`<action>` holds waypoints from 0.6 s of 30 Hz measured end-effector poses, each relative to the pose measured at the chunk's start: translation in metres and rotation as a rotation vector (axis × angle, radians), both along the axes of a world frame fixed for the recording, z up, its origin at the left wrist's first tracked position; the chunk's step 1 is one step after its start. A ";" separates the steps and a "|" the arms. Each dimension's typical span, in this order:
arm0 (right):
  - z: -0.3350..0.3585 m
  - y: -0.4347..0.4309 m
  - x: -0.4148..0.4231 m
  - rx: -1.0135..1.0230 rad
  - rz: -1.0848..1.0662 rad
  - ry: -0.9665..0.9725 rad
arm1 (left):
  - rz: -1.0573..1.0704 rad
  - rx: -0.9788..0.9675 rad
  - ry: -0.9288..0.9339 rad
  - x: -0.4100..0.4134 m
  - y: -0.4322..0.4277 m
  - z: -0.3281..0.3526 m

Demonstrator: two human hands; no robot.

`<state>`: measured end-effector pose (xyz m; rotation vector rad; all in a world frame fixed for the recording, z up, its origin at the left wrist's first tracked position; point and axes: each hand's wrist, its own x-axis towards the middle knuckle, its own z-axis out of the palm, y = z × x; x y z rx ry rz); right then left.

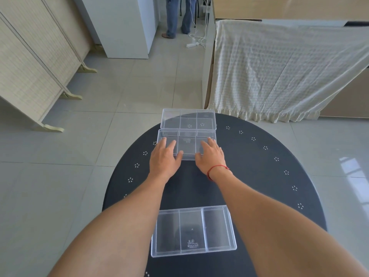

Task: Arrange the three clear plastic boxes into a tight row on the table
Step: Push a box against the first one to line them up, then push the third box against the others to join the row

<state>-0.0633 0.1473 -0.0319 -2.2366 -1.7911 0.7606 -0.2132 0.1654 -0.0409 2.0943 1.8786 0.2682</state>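
- My left hand (pixel 164 156) and right hand (pixel 211 156) press flat, fingers straight, on the middle box (pixel 186 144).
- It touches the far box (pixel 188 119); the near box (pixel 192 231) lies well apart on the table (pixel 259 176).

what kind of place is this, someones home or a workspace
Probably a room in a home or small studio, though that is not certain: a pale tiled floor, a folding screen standing on the left, a cream cloth draped over furniture on the right, and a dark round table in front.
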 end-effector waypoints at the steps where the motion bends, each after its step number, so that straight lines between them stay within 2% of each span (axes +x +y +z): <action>1: 0.001 -0.005 0.001 0.000 -0.008 0.007 | 0.007 -0.006 0.004 0.000 -0.006 0.001; 7: 0.014 -0.057 0.008 -0.025 -0.077 0.083 | 0.100 -0.101 0.011 -0.003 -0.066 0.012; 12: 0.019 -0.114 0.018 -0.260 -0.065 0.138 | 0.195 -0.229 0.035 -0.006 -0.126 0.017; 18: 0.018 -0.162 0.021 -0.394 -0.123 0.215 | 0.386 -0.345 -0.011 -0.006 -0.177 0.019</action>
